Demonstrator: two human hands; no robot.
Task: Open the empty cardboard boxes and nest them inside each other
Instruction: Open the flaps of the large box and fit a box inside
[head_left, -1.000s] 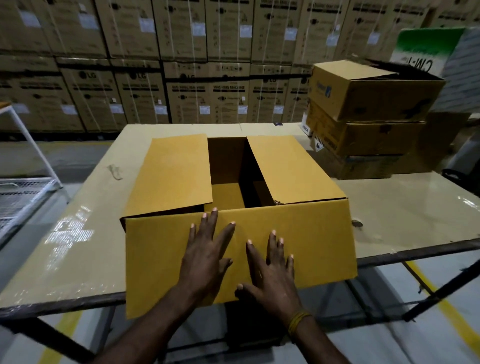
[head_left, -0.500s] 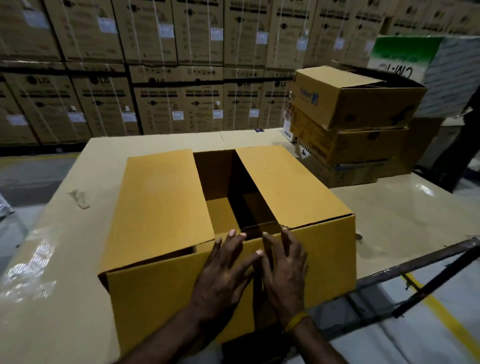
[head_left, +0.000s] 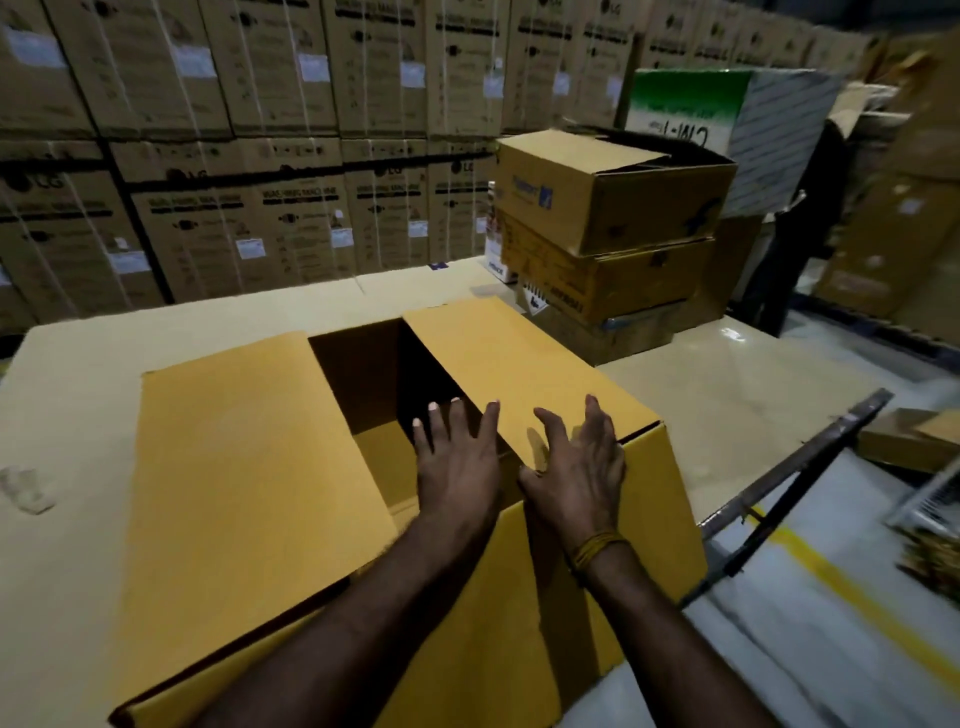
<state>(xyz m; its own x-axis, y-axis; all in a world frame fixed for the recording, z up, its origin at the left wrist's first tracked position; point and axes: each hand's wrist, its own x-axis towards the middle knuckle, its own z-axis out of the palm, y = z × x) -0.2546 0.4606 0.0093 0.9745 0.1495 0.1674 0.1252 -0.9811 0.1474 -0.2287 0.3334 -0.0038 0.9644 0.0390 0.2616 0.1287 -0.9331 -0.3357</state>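
Fingers (head_left: 457, 415) spread over big box (head_left: 249, 467), both hands empty | flaps part-open | nothing nested | stacked boxes (head_left: 608, 228) wait on tabletop (head_left: 727, 384)

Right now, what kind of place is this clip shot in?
Most likely an appliance warehouse: a wall of strapped washing machine cartons, loose boxes stacked on a packing table, and a yellow floor line.
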